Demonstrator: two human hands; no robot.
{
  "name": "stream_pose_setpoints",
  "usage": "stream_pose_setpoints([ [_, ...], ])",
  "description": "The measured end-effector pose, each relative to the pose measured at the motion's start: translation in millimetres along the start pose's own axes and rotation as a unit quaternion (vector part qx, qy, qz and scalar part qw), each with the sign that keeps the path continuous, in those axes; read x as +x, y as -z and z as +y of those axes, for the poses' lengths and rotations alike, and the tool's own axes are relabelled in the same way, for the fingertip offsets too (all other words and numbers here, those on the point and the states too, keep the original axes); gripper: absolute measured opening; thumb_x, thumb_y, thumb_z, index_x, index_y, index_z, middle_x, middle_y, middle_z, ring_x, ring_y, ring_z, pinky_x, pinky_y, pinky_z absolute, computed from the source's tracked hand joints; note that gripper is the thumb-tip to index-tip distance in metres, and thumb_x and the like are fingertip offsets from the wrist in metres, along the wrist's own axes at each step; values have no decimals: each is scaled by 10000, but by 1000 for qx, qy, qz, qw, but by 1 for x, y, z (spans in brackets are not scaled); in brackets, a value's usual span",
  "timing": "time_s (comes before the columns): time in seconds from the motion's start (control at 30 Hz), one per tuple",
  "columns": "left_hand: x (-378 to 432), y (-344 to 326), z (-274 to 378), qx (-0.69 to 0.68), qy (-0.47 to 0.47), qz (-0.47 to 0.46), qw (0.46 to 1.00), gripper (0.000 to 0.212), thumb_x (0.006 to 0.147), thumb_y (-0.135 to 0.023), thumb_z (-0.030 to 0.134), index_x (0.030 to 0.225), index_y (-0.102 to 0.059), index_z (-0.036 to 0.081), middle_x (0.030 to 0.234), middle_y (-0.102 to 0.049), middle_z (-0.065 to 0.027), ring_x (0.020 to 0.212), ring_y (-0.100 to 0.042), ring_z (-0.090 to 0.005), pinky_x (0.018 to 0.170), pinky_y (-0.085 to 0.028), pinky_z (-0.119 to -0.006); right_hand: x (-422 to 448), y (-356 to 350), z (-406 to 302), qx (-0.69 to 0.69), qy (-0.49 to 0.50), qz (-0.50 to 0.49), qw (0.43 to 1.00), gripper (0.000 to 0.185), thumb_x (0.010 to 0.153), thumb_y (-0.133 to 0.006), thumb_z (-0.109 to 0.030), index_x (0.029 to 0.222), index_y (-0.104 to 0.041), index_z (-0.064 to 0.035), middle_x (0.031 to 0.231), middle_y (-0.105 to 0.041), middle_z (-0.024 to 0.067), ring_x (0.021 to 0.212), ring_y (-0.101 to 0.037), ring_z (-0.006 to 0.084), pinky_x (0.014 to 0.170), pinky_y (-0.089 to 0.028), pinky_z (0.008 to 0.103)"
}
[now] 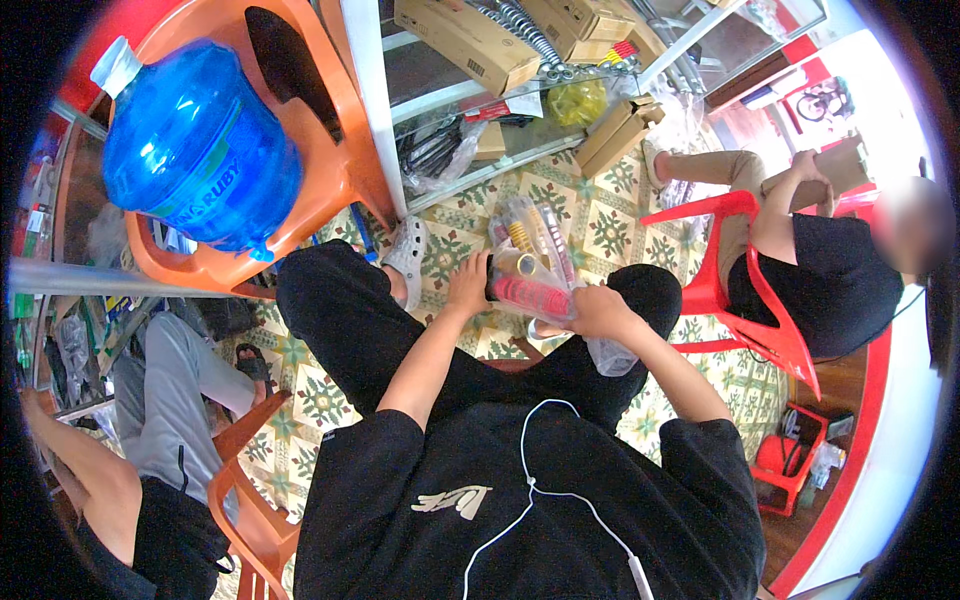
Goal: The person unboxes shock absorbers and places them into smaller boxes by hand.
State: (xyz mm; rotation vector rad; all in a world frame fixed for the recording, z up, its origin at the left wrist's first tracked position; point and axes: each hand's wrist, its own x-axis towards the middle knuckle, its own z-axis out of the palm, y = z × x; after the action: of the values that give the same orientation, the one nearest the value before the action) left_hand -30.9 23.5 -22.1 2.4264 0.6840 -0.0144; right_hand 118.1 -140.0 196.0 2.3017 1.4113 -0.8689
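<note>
A clear plastic bag (517, 264) with a red coil-spring shock absorber (531, 296) inside lies between my hands, above my lap. My left hand (470, 283) is against the bag's left end, beside a dark part and a gold-coloured ring (526, 264). My right hand (600, 310) grips the gathered plastic at the right end, and loose film hangs below it. Just beyond, more bagged coil springs, one yellow (519, 234) and one dark pink (559, 244), rest on or above the patterned tile floor; the exact support is hidden.
At left, a blue water bottle (202, 150) stands on an orange plastic chair (334, 176). Ahead is a glass display case (487, 174) with cardboard boxes (480, 45) and shock absorbers. A person (817, 285) sits on a red chair (776, 315) at right, another (169, 480) at lower left.
</note>
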Motion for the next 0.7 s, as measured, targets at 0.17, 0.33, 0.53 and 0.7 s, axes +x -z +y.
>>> stream_pose_setpoints([
  [0.17, 3, 0, -10, -37, 23, 4, 999, 1227, 503, -941, 281, 1487, -223, 133, 1474, -381, -147, 1313, -441, -392, 1025, -415, -554, 7, 22, -10, -32, 42, -36, 998, 557, 745, -725, -552, 847, -730, -5, 859, -711, 211, 844, -700, 381, 756, -562, 466],
  [0.33, 3, 2, -4, -17, 23, -6, 1000, 1246, 501, -952, 252, 1496, -211, 137, 1494, -364, -150, 1340, -421, -387, 1022, -415, -570, 7, 25, -10, -25, 34, -64, 997, 565, 743, -719, -555, 863, -735, -3, 865, -712, 213, 851, -700, 378, 763, -562, 464],
  [0.53, 0, 2, -7, -18, 5, 0, 1000, 1326, 493, -955, 256, 1536, -145, 138, 1531, -326, -157, 1352, -405, -398, 1025, -408, -594, 15, 21, -15, -43, 30, -82, 995, 558, 743, -718, -546, 858, -738, 0, 894, -715, 216, 874, -704, 369, 776, -563, 459],
  [0.7, 0, 7, -6, -16, -5, -15, 1000, 1391, 500, -952, 252, 1566, -68, 130, 1520, -329, -148, 1334, -419, -391, 1018, -416, -602, 32, 9, 1, -31, 71, -79, 994, 855, 708, -626, -799, 799, -703, 48, 779, -669, 276, 775, -679, 420, 700, -541, 464],
])
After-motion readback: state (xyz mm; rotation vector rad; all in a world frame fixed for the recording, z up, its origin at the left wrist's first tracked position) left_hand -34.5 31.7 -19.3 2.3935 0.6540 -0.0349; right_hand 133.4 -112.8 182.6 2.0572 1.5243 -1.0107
